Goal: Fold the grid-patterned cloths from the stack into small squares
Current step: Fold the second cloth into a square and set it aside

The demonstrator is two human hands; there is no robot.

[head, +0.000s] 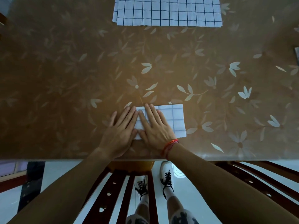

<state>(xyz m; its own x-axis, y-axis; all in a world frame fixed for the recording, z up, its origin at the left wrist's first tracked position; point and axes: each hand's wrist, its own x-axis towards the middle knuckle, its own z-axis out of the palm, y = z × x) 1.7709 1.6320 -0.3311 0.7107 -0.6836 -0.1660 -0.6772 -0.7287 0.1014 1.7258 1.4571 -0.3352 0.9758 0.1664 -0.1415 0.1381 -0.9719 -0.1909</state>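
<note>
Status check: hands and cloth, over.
Both open and flat: left hand, right hand pressing folded cloth. Unfolded stack lies far side. Nothing in the way.

The glossy, smooth leaf-printed table cover (64, 78) carries matt woven cloth: the folded cloth (174, 120) and the stack (168, 12).

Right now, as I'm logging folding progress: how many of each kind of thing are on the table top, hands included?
Folded grid cloth: 1
Stack of grid cloths, far edge: 1 (layers uncountable)
Hands, flat at the folded cloth's left end: 2, left hand and right hand
Cut-off object, right edge: 1, unidentifiable
Total: 5
</note>
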